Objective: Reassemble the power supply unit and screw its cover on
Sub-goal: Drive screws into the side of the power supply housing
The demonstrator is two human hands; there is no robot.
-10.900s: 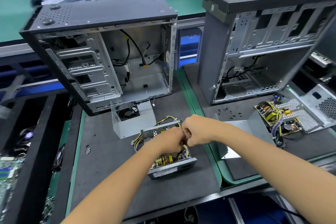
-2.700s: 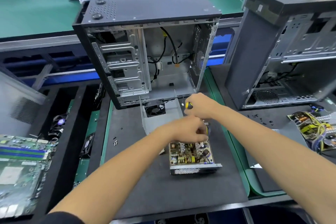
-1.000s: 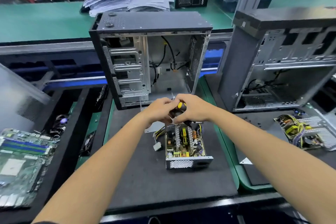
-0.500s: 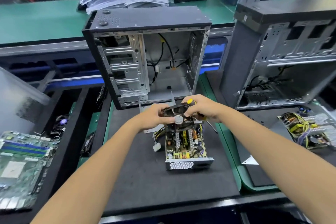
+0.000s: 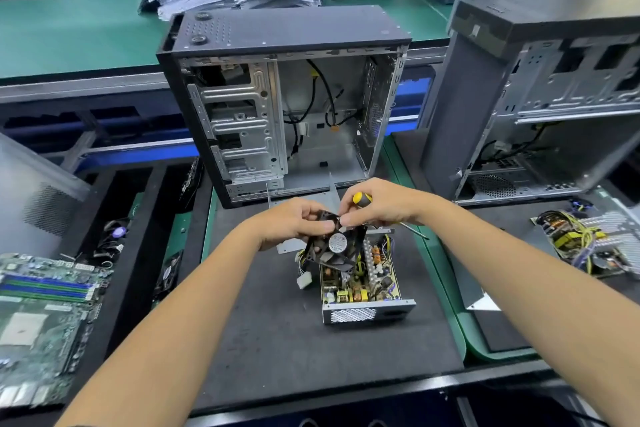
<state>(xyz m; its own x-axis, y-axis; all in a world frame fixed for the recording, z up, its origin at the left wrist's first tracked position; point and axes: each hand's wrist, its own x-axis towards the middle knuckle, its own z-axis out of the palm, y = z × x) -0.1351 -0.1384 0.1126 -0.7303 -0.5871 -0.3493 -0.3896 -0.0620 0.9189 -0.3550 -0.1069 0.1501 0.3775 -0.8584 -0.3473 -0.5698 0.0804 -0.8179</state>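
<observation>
Left hand: my left hand [image 5: 294,224] grips the far left edge of the small black square cooling fan with a round silver hub label [image 5: 334,246], fingers curled round its frame, so I can turn it face-up and read which way it goes.

Right hand: my right hand [image 5: 377,206] pinches the fan's top corner with thumb and forefinger while the other fingers stay curled round the screwdriver with the yellow and black handle [image 5: 362,198]; I judge I keep the tool palmed so it is ready once the fan is seated.

Screwdriver shaft: it sticks out to the right past my right wrist, clear of the fan blades.

Fan position: held between both hands, tilted, just above the far end of the unit and not yet seated.

Power supply unit: the open grey metal tray with the yellow-green circuit board [image 5: 360,282] lies on the dark mat of the bench [image 5: 270,333], just below and near side of my hands, its perforated end wall facing me.

Cover: the bent grey sheet-metal cover [image 5: 304,196] stands beyond my hands, still off.

Cable bundle: the wires with a white plug [image 5: 304,276] trail out below my left hand.

Stage: early, as I judge it; fan first, cover after.
</observation>
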